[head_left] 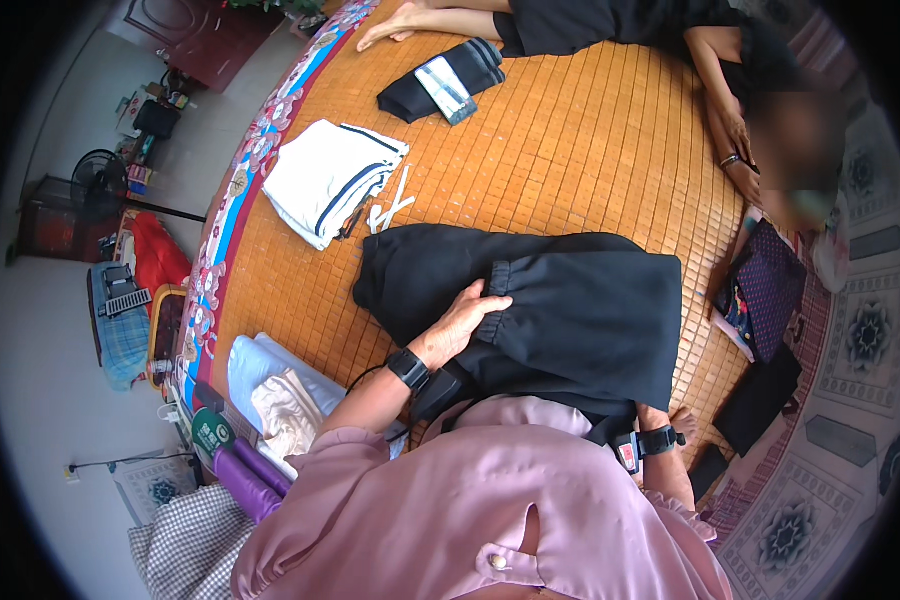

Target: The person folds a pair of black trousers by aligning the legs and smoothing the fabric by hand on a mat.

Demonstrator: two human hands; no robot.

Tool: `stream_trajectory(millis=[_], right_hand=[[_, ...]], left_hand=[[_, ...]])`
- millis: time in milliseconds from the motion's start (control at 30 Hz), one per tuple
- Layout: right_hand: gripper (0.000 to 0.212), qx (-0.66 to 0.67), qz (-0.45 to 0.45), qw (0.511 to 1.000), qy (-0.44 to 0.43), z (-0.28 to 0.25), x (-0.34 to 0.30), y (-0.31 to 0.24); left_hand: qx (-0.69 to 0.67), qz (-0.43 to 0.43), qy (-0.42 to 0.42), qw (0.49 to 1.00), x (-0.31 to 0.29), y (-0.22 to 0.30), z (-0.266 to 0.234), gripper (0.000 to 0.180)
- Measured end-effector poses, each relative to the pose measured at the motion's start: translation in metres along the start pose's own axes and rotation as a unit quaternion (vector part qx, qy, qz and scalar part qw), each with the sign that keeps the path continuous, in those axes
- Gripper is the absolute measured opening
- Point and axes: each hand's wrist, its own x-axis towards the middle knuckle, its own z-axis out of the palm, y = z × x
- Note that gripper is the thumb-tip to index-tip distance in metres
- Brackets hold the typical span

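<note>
A pair of black trousers [590, 320] with a gathered elastic cuff lies folded over in front of me on the slatted mat. My left hand [470, 315] is closed on the cloth at that cuff, its thumb on top. At the near right corner of the trousers, my right hand [653, 415] reaches beneath the cloth, which hides its fingers. Just beyond the trousers is a folded white garment [330, 175] with dark stripes and a white drawstring. Farther off, a folded black garment [410, 95] has a flat grey-and-white packet [445, 90] on it.
Another person [610, 25] lies along the mat's far right side. Light blue and cream clothes [285, 395] are by my left arm, near a purple roll [245, 470]. Dark patterned cloth [765, 285] is piled at the right. A black fan [100, 180] stands beyond the patterned border.
</note>
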Motion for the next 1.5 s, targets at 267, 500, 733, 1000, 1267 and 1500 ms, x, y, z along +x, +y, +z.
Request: stream_trajectory(millis=[267,500,733,1000,1267,1500], right_hand=[[0.026,-0.029,-0.033,0.999,-0.003,-0.031,0.009,0.011],[0.036,-0.001,0.020,0.999,-0.037,-0.023,-0.004,0.013],[0.032,-0.379,-0.151,0.909,-0.080,-0.025,-0.009,-0.003],[0.019,-0.093,-0.057,0.990,-0.090,-0.094,0.005,-0.123],[0.021,0.408,0.180,0.888,-0.111,-0.190,0.024,-0.190],[0.046,0.204,-0.005,0.969,0.139,-0.179,0.098,-0.188]], left_hand=[[-0.010,0.116,-0.056,0.992,-0.006,0.023,0.048,0.045],[0.045,-0.015,0.009,0.999,0.024,-0.017,0.031,0.045],[0.065,-0.009,0.014,0.998,0.017,-0.023,0.024,0.046],[0.188,0.050,0.071,0.978,0.030,-0.054,0.001,0.052],[0.467,0.227,0.212,0.828,0.003,-0.023,0.015,0.061],[0.628,0.428,0.098,0.643,0.005,-0.003,0.033,0.062]])
